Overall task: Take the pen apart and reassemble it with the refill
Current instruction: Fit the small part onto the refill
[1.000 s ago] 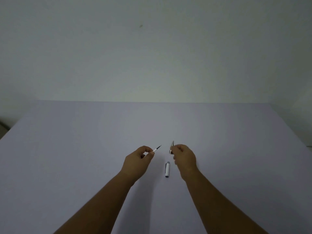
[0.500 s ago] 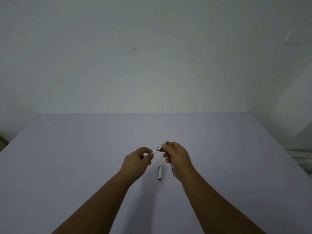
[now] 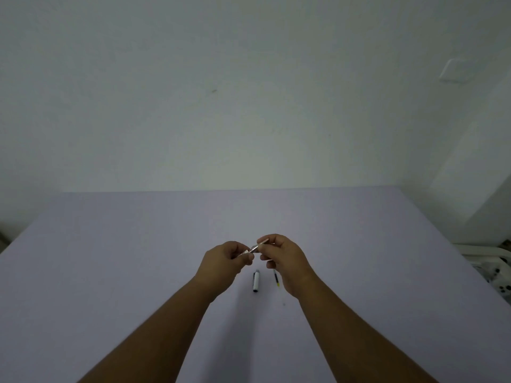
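Observation:
My left hand [image 3: 225, 261] and my right hand [image 3: 284, 257] meet above the lilac table [image 3: 110, 258], each pinching one end of a thin silver pen piece [image 3: 255, 247] that spans the small gap between them. The piece is tilted, higher at the right. What lies inside my fingers is hidden. On the table below the hands rests a short white pen barrel section [image 3: 256, 281] with dark ends. Just to its right lies a thin dark refill [image 3: 276, 277] with a yellowish end, partly covered by my right hand.
A plain pale wall stands behind the table's far edge. At the far right, beyond the table edge, a white object [image 3: 495, 268] with dark dots shows. A small dark speck [image 3: 284, 304] marks the table near my right wrist.
The hands came together from apart; the piece in my left hand and the one in my right now join. The view tilted up, and the refill on the table came into sight.

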